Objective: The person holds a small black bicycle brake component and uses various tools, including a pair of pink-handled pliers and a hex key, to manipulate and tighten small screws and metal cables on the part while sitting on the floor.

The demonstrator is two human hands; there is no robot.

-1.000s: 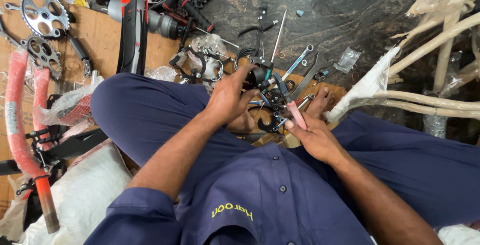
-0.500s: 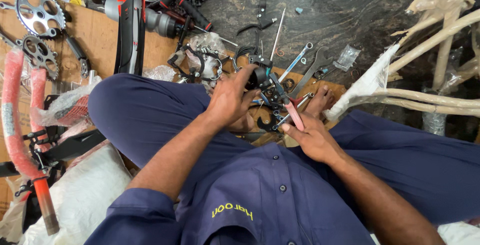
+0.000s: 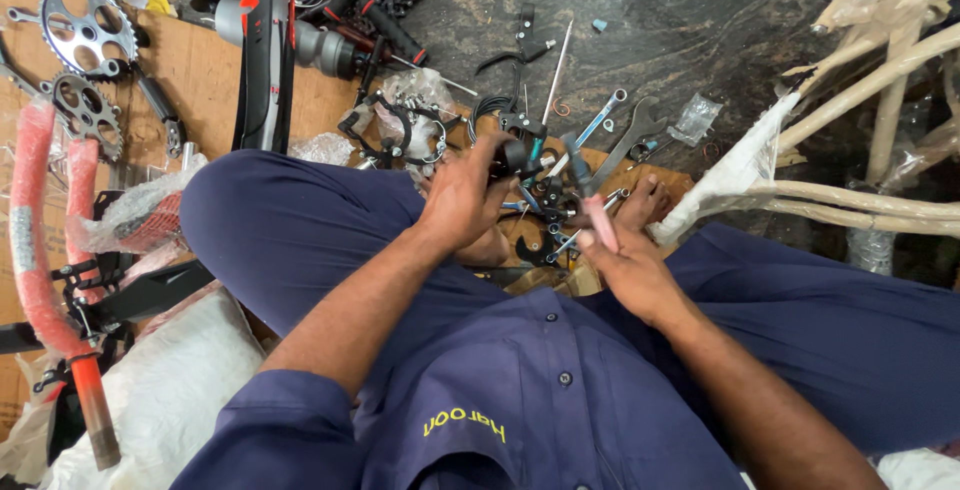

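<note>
The person sits cross-legged on the dark stone floor (image 3: pixel 700 20), in a dark blue work uniform, with both hands meeting above the crossed ankles.

The left hand (image 3: pixel 462 195) is closed around a small black bicycle part (image 3: pixel 512 155), gripped between thumb and fingers at its near end. The part protrudes from the fist away from the person, toward the tools on the floor; its exact shape is hidden by the fingers.

The right hand (image 3: pixel 630 270) is closed on a pink-handled tool (image 3: pixel 600 220). The tool's long axis runs up and slightly left in the head view, from the hand toward the black part: the handle lies at the fingertips and the dark shaft (image 3: pixel 578 165) points away from the person, its tip just beside the part. Whether tip and part touch cannot be told.

Just beyond the hands lie an open-ended spanner (image 3: pixel 598 125), a wider wrench (image 3: pixel 632 135) and a thin metal rod (image 3: pixel 556 70), all angled up and right. To the left lie two toothed chainrings (image 3: pixel 85 30), on brown cardboard (image 3: pixel 190 70), and a red-and-black frame piece (image 3: pixel 265 50). A red handlebar (image 3: pixel 35 220) lies at far left, and paper-wrapped frame tubes (image 3: pixel 860 200) at right.
</note>
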